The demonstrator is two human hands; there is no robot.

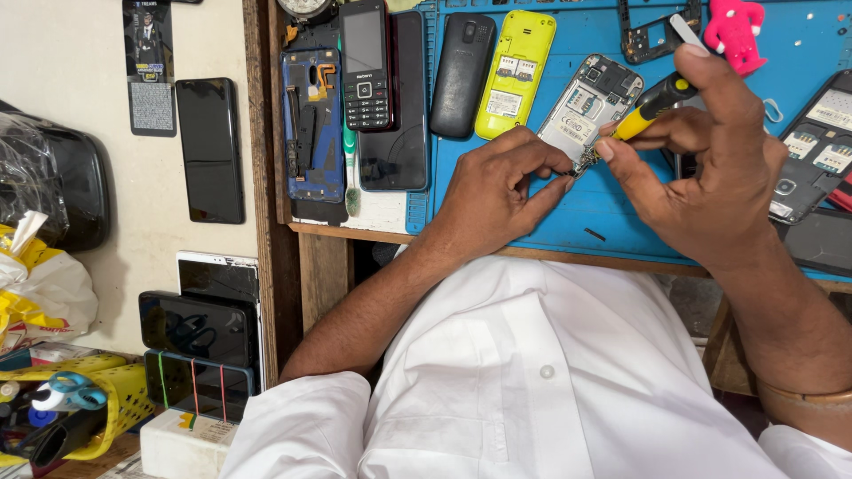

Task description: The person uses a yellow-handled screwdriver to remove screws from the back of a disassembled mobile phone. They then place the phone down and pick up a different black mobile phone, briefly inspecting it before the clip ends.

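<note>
While the left hand [497, 191] pinches the lower edge of the opened silver phone [587, 102] at upper centre on the blue mat [568, 222], the right hand [710, 168] grips a yellow-black screwdriver [652, 105] against it.

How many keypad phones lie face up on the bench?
1: the black keypad phone at the top, left of the blue mat. The others nearby lie back up or opened; more may sit outside the frame.

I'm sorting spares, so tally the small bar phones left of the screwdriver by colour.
Black: 2, keypad phone and face-down phone
Yellow: 1, yellow phone
Silver: 1, opened phone in the left hand, with the right hand holding a screwdriver to it
Total: 4
</note>
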